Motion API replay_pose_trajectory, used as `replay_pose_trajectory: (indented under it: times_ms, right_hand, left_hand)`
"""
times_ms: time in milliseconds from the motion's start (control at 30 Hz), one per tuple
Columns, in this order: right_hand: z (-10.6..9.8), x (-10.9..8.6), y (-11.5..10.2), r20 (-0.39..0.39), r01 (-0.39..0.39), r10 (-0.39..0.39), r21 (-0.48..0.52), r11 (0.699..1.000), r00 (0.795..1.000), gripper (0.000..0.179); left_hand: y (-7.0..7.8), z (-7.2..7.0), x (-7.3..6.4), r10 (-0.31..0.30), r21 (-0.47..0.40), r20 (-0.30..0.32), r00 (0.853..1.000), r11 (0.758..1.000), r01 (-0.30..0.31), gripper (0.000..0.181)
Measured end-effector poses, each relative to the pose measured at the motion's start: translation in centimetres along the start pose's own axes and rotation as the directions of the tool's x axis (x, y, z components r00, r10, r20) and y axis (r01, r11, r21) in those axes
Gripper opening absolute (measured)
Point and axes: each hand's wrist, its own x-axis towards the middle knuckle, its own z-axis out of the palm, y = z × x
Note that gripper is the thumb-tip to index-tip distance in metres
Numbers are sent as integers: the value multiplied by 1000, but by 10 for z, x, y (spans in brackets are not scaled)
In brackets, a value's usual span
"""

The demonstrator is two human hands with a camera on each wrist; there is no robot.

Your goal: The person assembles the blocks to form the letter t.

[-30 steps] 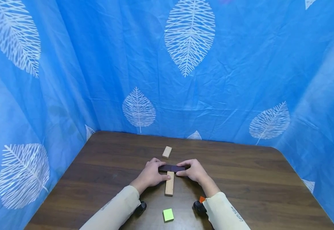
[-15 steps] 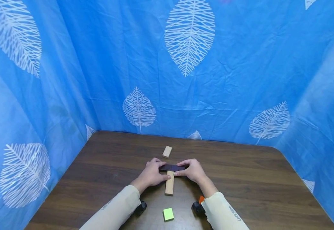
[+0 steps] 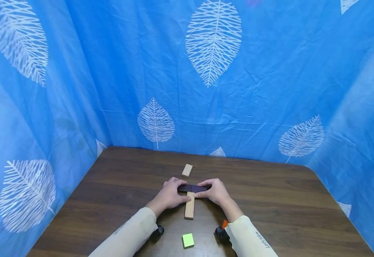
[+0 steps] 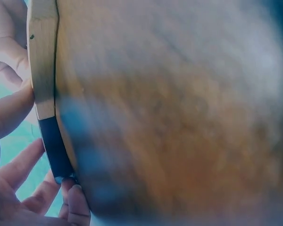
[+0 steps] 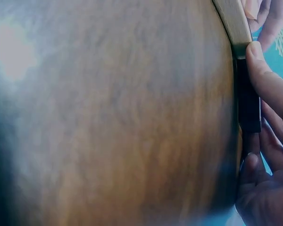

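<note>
Two dark rectangular blocks lie end to end on the table, the left dark block and the right dark block. A pale wooden block meets them at the seam, forming a T. My left hand holds the left dark block, fingers at its outer end and far side, thumb on the pale block's side. Opposite it, my right hand grips the right dark block, thumb near the seam. The left wrist view shows a dark block touching the pale block's end; the right wrist view shows the other dark block.
A smaller pale wooden block lies beyond the hands. Nearer the person is a lime-green block. An orange block is partly covered by the right sleeve and wrist camera. Blue leaf-patterned cloth hangs behind the brown table.
The right thumb has shifted left, from the right dark block's near side to the corner of the pale block. Hands and blocks otherwise stay almost in place.
</note>
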Motion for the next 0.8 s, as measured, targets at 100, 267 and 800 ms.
replay_pose_trajectory:
  times_ms: [100,267,800]
  right_hand:
    - [-1,-2,-1,7,6,-6,-6,1000,1000,39]
    - [-3,-4,-3,29,79,-78,-47,996,997,40]
    - [-20,-45,-15,18,149,-147,-120,982,989,56]
  left_hand:
    - [-2,1,1,-4,-5,5,1000,1000,4,57]
    - [-2,-2,2,-8,-3,18,1000,1000,8,56]
    - [3,-6,0,-25,11,32,999,1000,25,57]
